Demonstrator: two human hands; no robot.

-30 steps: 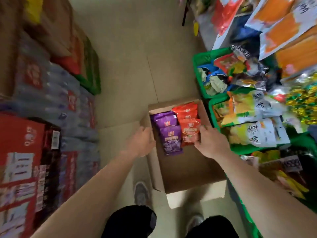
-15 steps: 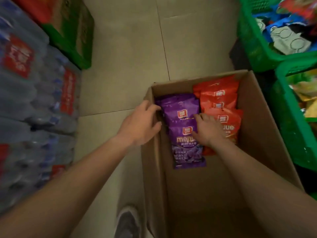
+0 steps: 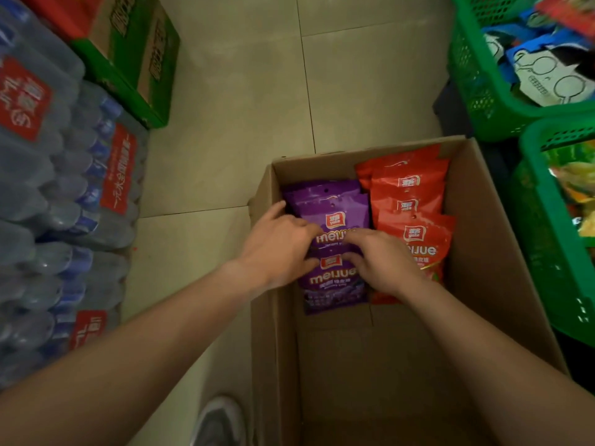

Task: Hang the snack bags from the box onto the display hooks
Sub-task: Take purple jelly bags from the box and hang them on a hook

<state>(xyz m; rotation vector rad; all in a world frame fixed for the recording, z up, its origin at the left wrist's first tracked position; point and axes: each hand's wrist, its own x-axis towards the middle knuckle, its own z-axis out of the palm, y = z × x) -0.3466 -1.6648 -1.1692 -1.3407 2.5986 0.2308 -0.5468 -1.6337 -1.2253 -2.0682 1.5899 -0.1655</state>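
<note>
An open cardboard box point(image 3: 497, 252) stands on the floor below me. At its far end lie a stack of purple snack bags point(image 3: 335, 209) and, to their right, a stack of red snack bags point(image 3: 410, 188). My left hand point(image 3: 277, 249) reaches over the box's left wall, and its fingers curl round the left edge of the purple bags. My right hand point(image 3: 384, 263) lies on the same purple stack from the right, fingertips dug in between two bags. No display hooks are in view.
Shrink-wrapped packs of water bottles point(image 3: 64, 194) and a green-and-brown carton point(image 3: 135, 53) line the left side. Green plastic baskets point(image 3: 476, 91) with packaged goods stand close to the box on the right. My shoe point(image 3: 219, 423) is on the tiled floor beside the box.
I have leaned closer over the box. My left hand moved from the box's left wall onto the purple bags, and my right hand shifted left from the red bags to the purple stack.
</note>
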